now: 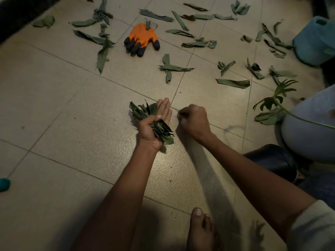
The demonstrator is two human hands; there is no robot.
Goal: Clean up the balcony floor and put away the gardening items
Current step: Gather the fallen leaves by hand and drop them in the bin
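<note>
**Only one handful gathered, most leaves still on the floor**

Our left hand lies palm up, thumb pressing a bundle of leaves. Just beside it our right hand is closed in a pinch at the tile; what it holds we cannot tell. Beyond the bundle, many leaves and the glove are not yet collected.

dim, warm light | corners dark; edges bowed | arm shadows on tiles
</note>
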